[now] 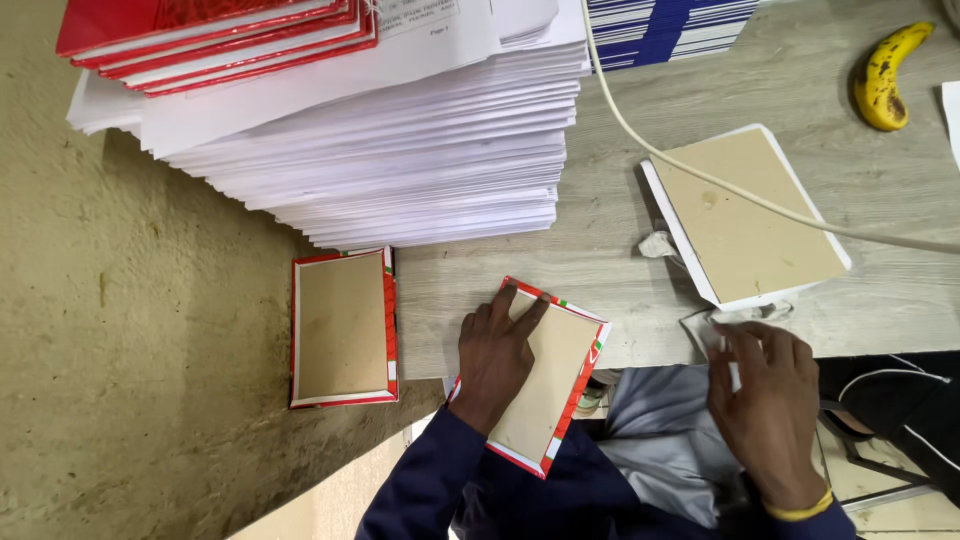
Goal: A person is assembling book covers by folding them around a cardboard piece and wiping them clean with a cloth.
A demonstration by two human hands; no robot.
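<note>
— Where's the cover board?

— The red-edged cover board (545,385) lies tilted at the table's (620,270) near edge, partly overhanging it. My left hand (495,355) presses flat on it, fingers spread, gripping nothing.

— And the right?

— My right hand (765,395) pinches a small white scrap (733,375), beside a cloth (700,330). A second board (342,328) sits below the paper stack (400,150); a banana (888,75) lies far off.
</note>
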